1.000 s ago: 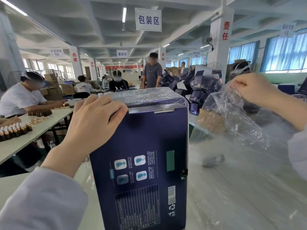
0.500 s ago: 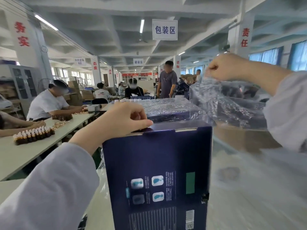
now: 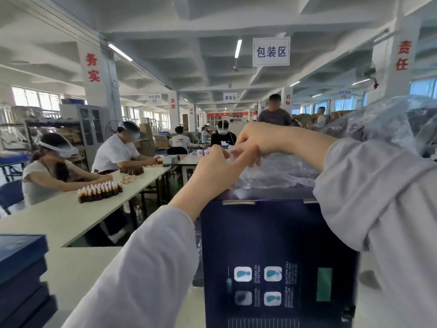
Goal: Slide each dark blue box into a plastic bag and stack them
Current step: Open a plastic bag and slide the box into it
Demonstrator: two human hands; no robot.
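While the dark blue box point(image 3: 272, 256) is standing upright on the white table point(image 3: 82, 261), with its printed face turned toward the camera, both hands are meeting just above its top edge. The left hand point(image 3: 212, 169) is reaching up from the lower left in a pale grey sleeve, its fingers lying close together and pointing toward the other hand; motion blur is hiding the fingertips, so it is not possible to tell whether they are gripping anything. The right hand point(image 3: 253, 138) is coming across from the right, its fingers curled in tightly and pinching the edge of a clear plastic bag point(image 3: 279, 171). The bag is lying crumpled over and behind the top of the box and billowing up at the far right. At the lower left edge, a stack of dark blue boxes point(image 3: 21, 268) is sitting on the same table. Beyond, seated workers point(image 3: 47, 178) are leaning over a long table point(image 3: 59, 216) where rows of small brown bottles point(image 3: 99, 191) are standing. A hanging sign point(image 3: 270, 52) with blue characters is showing overhead.
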